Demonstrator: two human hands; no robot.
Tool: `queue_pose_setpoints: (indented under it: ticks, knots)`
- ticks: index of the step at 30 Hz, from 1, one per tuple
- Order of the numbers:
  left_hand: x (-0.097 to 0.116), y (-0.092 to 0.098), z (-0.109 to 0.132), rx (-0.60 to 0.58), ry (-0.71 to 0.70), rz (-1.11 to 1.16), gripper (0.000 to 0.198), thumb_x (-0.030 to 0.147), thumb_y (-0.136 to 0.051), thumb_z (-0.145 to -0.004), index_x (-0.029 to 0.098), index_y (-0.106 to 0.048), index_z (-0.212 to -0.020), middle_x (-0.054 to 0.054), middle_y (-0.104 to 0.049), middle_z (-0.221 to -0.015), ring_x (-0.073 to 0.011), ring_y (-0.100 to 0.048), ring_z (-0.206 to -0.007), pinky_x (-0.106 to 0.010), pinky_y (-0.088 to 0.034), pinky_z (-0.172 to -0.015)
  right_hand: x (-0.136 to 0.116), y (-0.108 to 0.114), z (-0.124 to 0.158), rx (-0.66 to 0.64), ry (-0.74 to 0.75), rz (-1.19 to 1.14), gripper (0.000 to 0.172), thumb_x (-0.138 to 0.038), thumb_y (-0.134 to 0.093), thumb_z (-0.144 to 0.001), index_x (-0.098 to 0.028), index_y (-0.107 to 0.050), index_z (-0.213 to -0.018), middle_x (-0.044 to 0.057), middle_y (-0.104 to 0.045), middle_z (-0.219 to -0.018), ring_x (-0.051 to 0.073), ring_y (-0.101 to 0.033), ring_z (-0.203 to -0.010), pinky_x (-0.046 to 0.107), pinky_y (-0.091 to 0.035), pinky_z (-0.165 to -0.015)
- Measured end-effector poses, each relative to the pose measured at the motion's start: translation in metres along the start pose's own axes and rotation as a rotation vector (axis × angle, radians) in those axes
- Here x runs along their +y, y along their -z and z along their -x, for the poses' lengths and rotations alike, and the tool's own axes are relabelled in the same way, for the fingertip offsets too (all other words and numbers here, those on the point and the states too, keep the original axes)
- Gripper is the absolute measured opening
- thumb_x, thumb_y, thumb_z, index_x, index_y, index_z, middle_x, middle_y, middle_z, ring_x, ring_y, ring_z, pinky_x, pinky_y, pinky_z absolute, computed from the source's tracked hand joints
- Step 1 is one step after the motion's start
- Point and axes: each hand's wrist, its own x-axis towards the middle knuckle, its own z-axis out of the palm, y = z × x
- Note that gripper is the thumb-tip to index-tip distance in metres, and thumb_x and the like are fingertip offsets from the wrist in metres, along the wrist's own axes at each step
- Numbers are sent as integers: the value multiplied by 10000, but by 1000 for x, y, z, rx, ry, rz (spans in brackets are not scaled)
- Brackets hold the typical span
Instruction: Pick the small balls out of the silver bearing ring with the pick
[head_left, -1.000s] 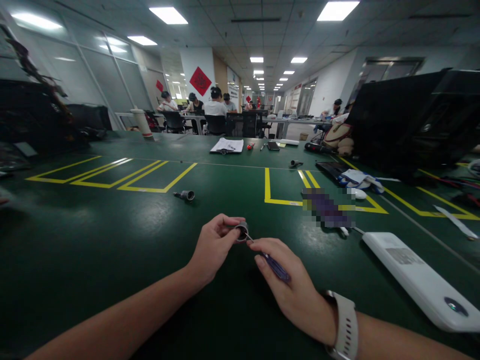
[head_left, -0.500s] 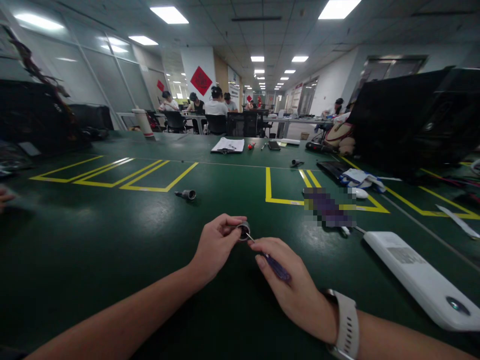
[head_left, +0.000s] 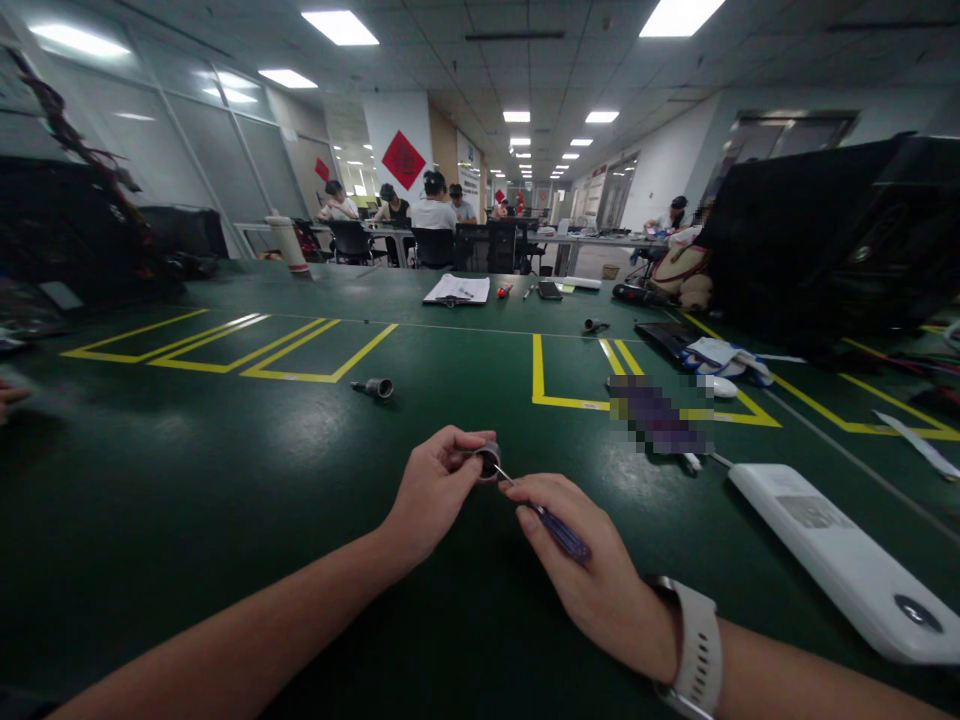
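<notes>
Between thumb and fingers, my left hand (head_left: 439, 490) grips a small round metal part (head_left: 489, 461), its hollow end turned toward the right. A screwdriver with a purple see-through handle (head_left: 561, 533) lies in my right hand (head_left: 592, 560), closed around it. The thin shaft points into the opening of the metal part; the tip itself is too small to make out. Farther off to the left, a similar metal part with a narrow stem (head_left: 375, 388) lies on the green table (head_left: 225, 500).
A white power bank (head_left: 840, 560) and a blurred-out purple object (head_left: 656, 415) lie at the right. Behind are a cloth (head_left: 724, 360), a clipboard (head_left: 457, 290), another metal part (head_left: 595, 326) and a cup (head_left: 286, 245). A person's hand (head_left: 11, 395) shows at the left edge.
My right hand and the screwdriver have shifted slightly to the right, with a little more shaft showing outside the metal part. My left hand has barely moved.
</notes>
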Motion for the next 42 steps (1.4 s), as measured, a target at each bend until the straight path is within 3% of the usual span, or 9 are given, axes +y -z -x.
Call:
queue_pose_setpoints:
  ticks: [8, 12, 17, 23, 35, 42]
  knots:
    - [-2, 0, -2, -9, -5, -18, 144, 140, -599, -723, 137, -599, -867, -75, -666, -1071, -176, -664, -888, -351, -551, -809, -6, 5, -9, 10, -247, -95, 172, -269, -512, -883, -204, -659, -945, 66, -675, -959, 200, -626, -905, 360, -493, -817]
    - [-1, 0, -2, -9, 18, -43, 206, 124, -609, -711, 140, -623, -915, -63, -687, -1019, -182, -666, -895, -356, -530, -854, 0, 6, -15, 25, -437, -324, 198, -349, -555, -862, -199, -675, -911, 49, -706, -908, 196, -640, -901, 354, -481, -836]
    - [3, -1, -1, -11, 53, -58, 330, 108, -624, -693, 137, -616, -1022, -66, -709, -962, -206, -662, -937, -390, -495, -920, 11, 2, -15, 107, -543, -632, 209, -359, -606, -829, -194, -675, -936, 59, -711, -940, 204, -641, -944, 377, -458, -869]
    - [0, -1, -4, -60, 58, -47, 431, 68, -649, -646, 139, -588, -1067, -79, -699, -1014, -212, -660, -962, -402, -488, -935, 13, 4, -20, 147, -535, -742, 204, -348, -612, -826, -181, -668, -931, 66, -708, -938, 211, -637, -948, 377, -460, -859]
    - [-2, 3, -14, -105, -18, -149, 412, 135, -668, -664, 167, -577, -1064, -76, -681, -1023, -228, -643, -978, -414, -516, -875, 11, 12, -22, 172, -413, -459, 219, -370, -573, -854, -210, -670, -967, 50, -697, -980, 212, -619, -983, 406, -447, -898]
    - [-6, 9, -9, -176, -211, -470, 325, 174, -638, -715, 221, -608, -1035, -51, -649, -1017, -208, -612, -928, -331, -514, -736, 10, 19, -26, 114, -377, -306, 231, -389, -551, -860, -189, -662, -828, 33, -691, -810, 193, -635, -820, 379, -466, -804]
